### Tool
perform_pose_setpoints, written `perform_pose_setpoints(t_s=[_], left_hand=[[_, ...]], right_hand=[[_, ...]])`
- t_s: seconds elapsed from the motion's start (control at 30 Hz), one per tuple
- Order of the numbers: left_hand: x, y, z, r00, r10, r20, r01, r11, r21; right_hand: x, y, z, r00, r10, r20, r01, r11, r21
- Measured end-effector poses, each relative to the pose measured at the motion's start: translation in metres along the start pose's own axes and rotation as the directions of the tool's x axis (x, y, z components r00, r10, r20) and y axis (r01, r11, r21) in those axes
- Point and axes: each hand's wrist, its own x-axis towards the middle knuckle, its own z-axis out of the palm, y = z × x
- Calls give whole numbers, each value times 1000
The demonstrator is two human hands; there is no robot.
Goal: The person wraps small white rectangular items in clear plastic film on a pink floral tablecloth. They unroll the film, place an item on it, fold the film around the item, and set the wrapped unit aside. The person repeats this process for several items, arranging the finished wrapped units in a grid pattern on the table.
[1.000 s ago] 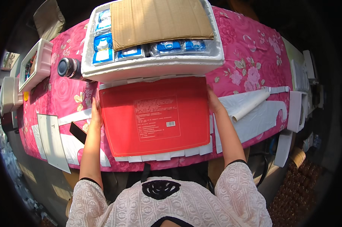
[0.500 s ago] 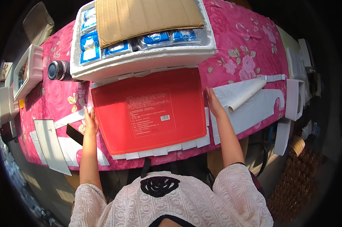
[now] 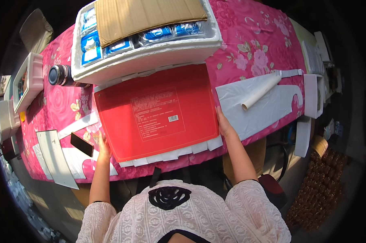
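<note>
A large red printed board [image 3: 114, 125], or the flat face of a red box, lies before me. White folded edges [image 3: 187, 150] stick out from under its near side. My left hand [image 3: 105, 148] stands on edge at its lower left side, fingers stretched along it. On the opposite side, my right hand [image 3: 224, 124] rests against the board's right edge, also with straight fingers. Neither hand is wrapped round anything. What lies beneath the board is mostly hidden. Just left of my left hand is a black phone [image 3: 82, 144].
Behind the board stands a white foam box [image 3: 150, 56] of blue-and-white packets, partly covered by cardboard [image 3: 150, 18]. A dark flask [image 3: 61, 75] stands left. White plastic bags [image 3: 251, 115] and a roll [image 3: 262, 92] lie right on the pink floral tablecloth [image 3: 231, 28]. A pale panel [image 3: 57, 158] overhangs left.
Both hands have slid toward me along the board's sides. The whole view has shifted a little, and more of the phone shows beside my left hand.
</note>
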Motion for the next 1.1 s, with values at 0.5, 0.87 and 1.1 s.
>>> perform_pose_setpoints(t_s=[0.5, 0.87, 1.1], left_hand=[[-8, -8, -5, 994, 53, 91, -31, 973, -227], [-47, -60, -32, 1000, -7, -9, 6, 996, -92], [-45, -58, -33, 999, -12, 37, 15, 997, -77]], right_hand=[[-7, 23, -44, 993, -52, -106, 45, 997, -68], [-47, 65, -26, 984, -100, -148, 87, 992, -91], [-44, 65, -24, 988, -81, -133, 64, 990, -128]])
